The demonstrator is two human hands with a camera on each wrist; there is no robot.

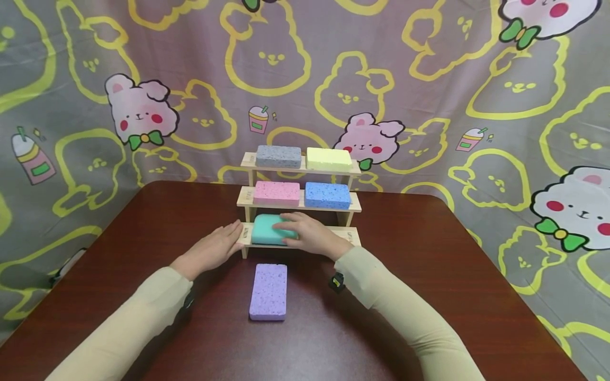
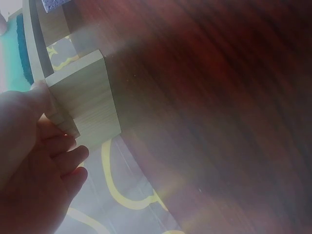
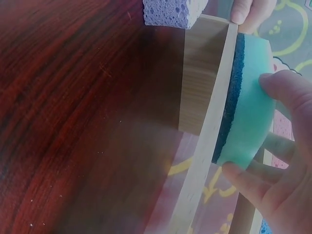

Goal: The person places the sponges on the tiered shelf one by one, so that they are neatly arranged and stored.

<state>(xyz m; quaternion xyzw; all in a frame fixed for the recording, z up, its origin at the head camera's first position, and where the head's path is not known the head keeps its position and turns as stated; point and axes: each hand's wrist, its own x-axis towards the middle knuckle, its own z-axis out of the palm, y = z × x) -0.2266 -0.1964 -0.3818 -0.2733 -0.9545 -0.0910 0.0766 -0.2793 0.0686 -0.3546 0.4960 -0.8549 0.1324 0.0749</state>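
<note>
A three-tier wooden stand (image 1: 248, 194) stands on the table. On its lowest shelf lies a turquoise sponge (image 1: 266, 227), its dark scouring side down against the wood in the right wrist view. My right hand (image 1: 316, 234) grips this sponge, thumb and fingers spread round its edges. My left hand (image 1: 212, 250) holds the left end of that shelf; in the left wrist view the thumb is at the shelf's edge and the fingers are bent beside the wooden leg (image 2: 87, 102). In front of the stand, a purple sponge (image 1: 269, 292) lies flat on the table.
The middle shelf carries a pink sponge (image 1: 276, 193) and a blue sponge (image 1: 327, 195). Up on the top shelf are a grey sponge (image 1: 278, 156) and a yellow sponge (image 1: 329, 159). A patterned curtain (image 1: 190, 63) hangs behind the dark red table (image 1: 410, 254).
</note>
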